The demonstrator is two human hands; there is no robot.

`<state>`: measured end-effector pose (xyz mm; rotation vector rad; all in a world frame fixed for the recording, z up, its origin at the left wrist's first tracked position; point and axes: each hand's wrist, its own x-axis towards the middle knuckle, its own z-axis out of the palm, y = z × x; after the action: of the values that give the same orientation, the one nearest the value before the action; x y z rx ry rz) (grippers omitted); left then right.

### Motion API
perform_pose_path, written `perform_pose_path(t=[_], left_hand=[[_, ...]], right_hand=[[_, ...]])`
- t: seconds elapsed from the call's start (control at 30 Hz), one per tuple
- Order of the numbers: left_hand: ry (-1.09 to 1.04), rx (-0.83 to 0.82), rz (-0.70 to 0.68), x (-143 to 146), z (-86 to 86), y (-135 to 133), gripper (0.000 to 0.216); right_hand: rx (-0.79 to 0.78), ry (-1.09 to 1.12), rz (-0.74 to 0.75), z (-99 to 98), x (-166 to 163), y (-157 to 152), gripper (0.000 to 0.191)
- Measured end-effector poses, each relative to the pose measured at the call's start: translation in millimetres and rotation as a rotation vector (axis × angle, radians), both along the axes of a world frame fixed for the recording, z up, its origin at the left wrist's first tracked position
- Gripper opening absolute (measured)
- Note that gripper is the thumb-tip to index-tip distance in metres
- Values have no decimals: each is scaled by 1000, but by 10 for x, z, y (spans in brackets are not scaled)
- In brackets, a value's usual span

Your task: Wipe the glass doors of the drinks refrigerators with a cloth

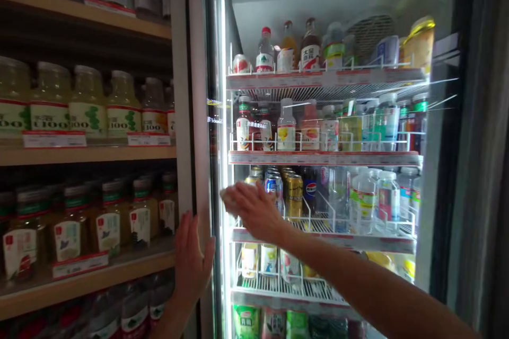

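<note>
My right hand [254, 209] reaches across the glass door of a lit drinks cooler, close to the bright light strip [223, 116]. Its fingers are pressed together, and a pale patch shows at the fingertips; I cannot make out what it is. My left hand [193, 259] rests upright against the cooler's door frame [202, 180], fingers extended and thumb apart, with nothing visible in it. Behind my right hand, inside the cooler, stand a gold can [294, 196] and a blue-and-silver can [274, 188].
Wire racks [322, 158] in the cooler carry bottles and cans on several levels. On the left, a wooden shelf [87, 154] holds rows of pale juice bottles [89, 106], with darker-capped bottles [109, 220] below. A dark frame [447, 169] bounds the cooler on the right.
</note>
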<state>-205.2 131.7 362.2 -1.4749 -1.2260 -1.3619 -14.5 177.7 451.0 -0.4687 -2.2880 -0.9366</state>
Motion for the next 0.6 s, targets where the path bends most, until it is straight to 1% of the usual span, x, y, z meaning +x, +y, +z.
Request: perform_pose_path(t=[0.03, 0.07, 0.1, 0.13, 0.23, 0.27, 0.3, 0.33, 0.4, 0.43, 0.47, 0.5, 0.6], left_hand=[[4, 14, -4, 13, 48, 14, 63], [10, 23, -11, 35, 95, 34, 63], [17, 31, -18, 66, 136, 56, 63], [31, 31, -25, 103, 172, 80, 64], [88, 36, -40, 252, 271, 157, 65], [99, 42, -45, 316, 311, 186, 66], [110, 52, -53, 389, 358, 217, 66], [122, 66, -65, 470, 410, 250, 66], [156, 86, -92, 650, 519, 329, 65], [176, 97, -100, 740, 567, 373, 64], [196, 110, -98, 823, 606, 418, 64], [207, 124, -85, 894, 633, 462, 65], [217, 159, -34, 1015, 657, 567, 66]], right_hand=[[6, 107, -58, 130, 31, 29, 57], [13, 181, -104, 219, 75, 50, 59], [25, 207, -126, 249, 134, 59, 60], [46, 186, -123, 217, 207, 57, 61], [125, -31, -43, -59, 484, 29, 58], [149, -56, -37, -123, 578, 30, 55], [171, -22, -55, -144, 665, 40, 53], [188, 68, -99, -124, 741, 57, 52], [213, 325, -213, -26, 855, 95, 51], [222, 411, -250, 11, 897, 109, 51], [229, 432, -262, 20, 933, 117, 52], [235, 400, -248, -1, 968, 120, 52], [242, 200, -165, -128, 1088, 120, 50]])
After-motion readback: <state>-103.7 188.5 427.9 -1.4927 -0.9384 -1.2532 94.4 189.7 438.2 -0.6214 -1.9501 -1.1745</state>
